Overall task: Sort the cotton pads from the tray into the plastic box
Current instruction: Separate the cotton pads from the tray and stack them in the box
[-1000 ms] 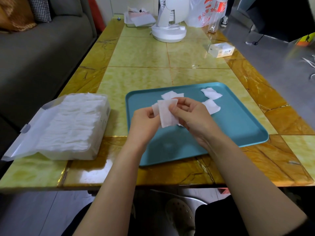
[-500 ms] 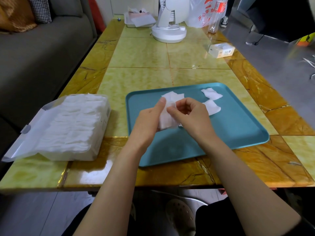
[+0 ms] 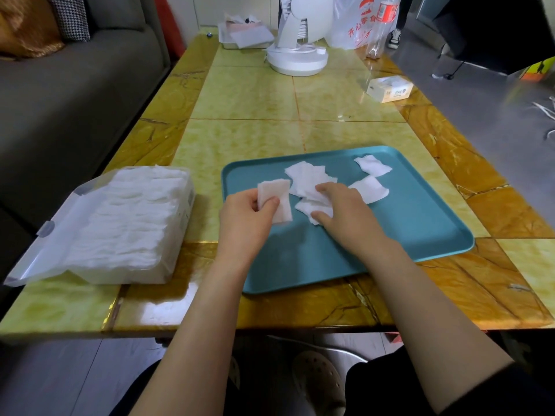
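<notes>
A teal tray lies on the table in front of me with several white cotton pads loose on it. My left hand pinches a small stack of pads over the tray's left part. My right hand rests on a pad in the tray's middle, fingers and thumb curled onto it. Two more pads lie at the tray's far right. The clear plastic box, packed with white pads, stands to the tray's left with its lid flapped open.
A white fan, a plastic bag, a clear bottle and a small carton stand at the table's far end. A grey sofa runs along the left. The table's front edge is close to my legs.
My hands have parted: the left now keeps the stack alone and has shifted left. The right has let go and dropped onto a pad lying on the tray.
</notes>
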`<control>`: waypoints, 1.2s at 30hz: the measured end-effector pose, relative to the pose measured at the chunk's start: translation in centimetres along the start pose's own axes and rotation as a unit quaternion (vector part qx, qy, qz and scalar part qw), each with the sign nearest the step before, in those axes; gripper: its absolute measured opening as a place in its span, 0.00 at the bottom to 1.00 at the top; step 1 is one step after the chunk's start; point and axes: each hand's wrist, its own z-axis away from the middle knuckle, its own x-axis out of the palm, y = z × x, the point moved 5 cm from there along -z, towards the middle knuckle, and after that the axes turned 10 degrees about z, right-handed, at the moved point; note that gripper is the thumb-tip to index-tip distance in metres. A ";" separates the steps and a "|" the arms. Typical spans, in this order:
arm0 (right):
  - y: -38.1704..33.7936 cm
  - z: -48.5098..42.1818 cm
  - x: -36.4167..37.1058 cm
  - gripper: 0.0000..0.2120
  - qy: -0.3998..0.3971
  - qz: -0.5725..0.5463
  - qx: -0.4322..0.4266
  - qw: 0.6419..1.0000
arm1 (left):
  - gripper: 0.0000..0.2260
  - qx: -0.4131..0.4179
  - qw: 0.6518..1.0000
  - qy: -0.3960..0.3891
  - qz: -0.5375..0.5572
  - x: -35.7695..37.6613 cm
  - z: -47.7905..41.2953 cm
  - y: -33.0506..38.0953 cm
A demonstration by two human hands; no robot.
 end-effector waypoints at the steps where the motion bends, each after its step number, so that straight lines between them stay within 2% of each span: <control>1: 0.0 0.0 -0.1 0.22 0.003 0.009 0.003 1.000 | 0.05 0.002 1.000 0.001 -0.003 -0.1 0.0 0.0; 6: -1.0 0.5 -0.7 0.17 0.019 0.043 -0.008 0.999 | 0.06 -0.002 1.000 0.010 -0.024 -0.3 0.1 0.1; 10: -2.0 1.0 -1.2 0.17 0.035 0.058 -0.002 0.998 | 0.06 -0.002 0.999 0.011 -0.039 -0.4 0.0 0.1; 15: -2.2 1.3 -0.9 0.19 0.006 0.116 -0.032 0.993 | 0.06 -0.007 0.999 0.013 -0.042 -0.5 0.1 0.2; 19: -2.5 1.2 -1.3 0.14 0.029 0.103 -0.025 0.994 | 0.06 -0.007 0.999 0.022 -0.046 -0.7 0.1 0.3; 25: -2.5 1.3 -1.7 0.19 0.016 0.092 -0.008 0.996 | 0.06 -0.005 0.998 0.028 -0.053 -0.8 0.1 0.4; 28: -2.3 1.2 -1.8 0.14 0.036 0.091 -0.018 0.995 | 0.05 -0.005 0.998 0.027 -0.054 -0.8 0.2 0.4; 31: -2.3 1.3 -2.5 0.10 0.113 0.032 -0.019 0.993 | 0.05 -0.013 0.998 0.029 -0.048 -0.8 0.2 0.4; 33: -2.5 1.5 -3.4 0.09 0.165 -0.068 -0.008 0.984 | 0.06 -0.016 0.999 0.033 -0.039 -0.9 0.3 0.4; 36: -2.4 1.3 -3.7 0.07 0.142 -0.288 0.046 0.946 | 0.06 -0.021 0.999 0.036 -0.018 -1.0 0.1 0.2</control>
